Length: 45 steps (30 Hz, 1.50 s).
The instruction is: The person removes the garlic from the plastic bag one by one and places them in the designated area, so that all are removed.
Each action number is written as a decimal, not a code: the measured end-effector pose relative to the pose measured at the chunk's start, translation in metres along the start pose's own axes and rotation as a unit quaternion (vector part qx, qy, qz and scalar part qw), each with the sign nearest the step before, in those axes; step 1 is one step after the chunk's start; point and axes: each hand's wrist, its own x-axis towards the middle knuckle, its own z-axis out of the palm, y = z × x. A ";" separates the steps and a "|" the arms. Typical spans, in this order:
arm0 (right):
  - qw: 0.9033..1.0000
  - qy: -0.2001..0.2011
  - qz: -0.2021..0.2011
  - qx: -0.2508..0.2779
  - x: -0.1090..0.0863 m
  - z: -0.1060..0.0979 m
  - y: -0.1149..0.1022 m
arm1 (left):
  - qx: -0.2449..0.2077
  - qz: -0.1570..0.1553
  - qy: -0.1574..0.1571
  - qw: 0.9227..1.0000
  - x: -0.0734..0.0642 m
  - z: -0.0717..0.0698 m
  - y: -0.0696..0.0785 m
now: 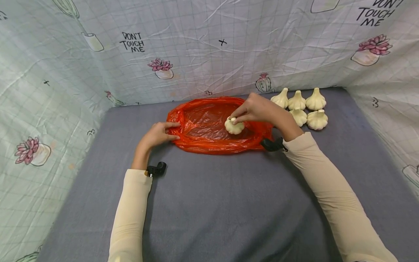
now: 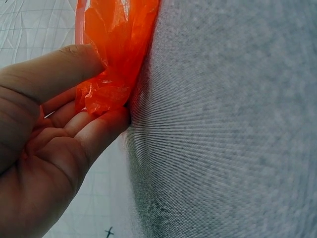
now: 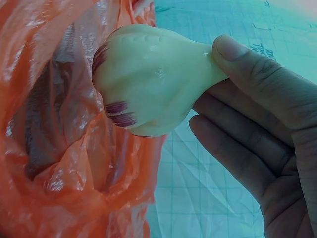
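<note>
An orange-red plastic bag (image 1: 209, 147) lies on the grey cloth with its mouth spread wide. My left hand (image 1: 158, 134) pinches the bag's left end; in the left wrist view its thumb and fingers lie on either side of the crumpled plastic (image 2: 116, 64). Over the bag's opening, toward its right side, my right hand (image 1: 258, 108) holds a garlic bulb (image 1: 234, 127) by the stem. The right wrist view shows that bulb (image 3: 148, 82) as pale and glossy, with purple streaks near its base, the thumb (image 3: 230, 48) pressed on its neck.
Several more garlic bulbs (image 1: 315, 99) stand in two rows at the back right, beyond the right forearm. A grey cloth (image 1: 209, 193) covers the table. Behind it hangs a white printed sheet (image 1: 203, 47), which also runs along both sides.
</note>
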 end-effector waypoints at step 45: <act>0.999 0.039 -0.001 -0.034 -0.057 -0.032 -0.023 | 0.006 -0.003 -0.004 1.000 -0.004 0.004 0.004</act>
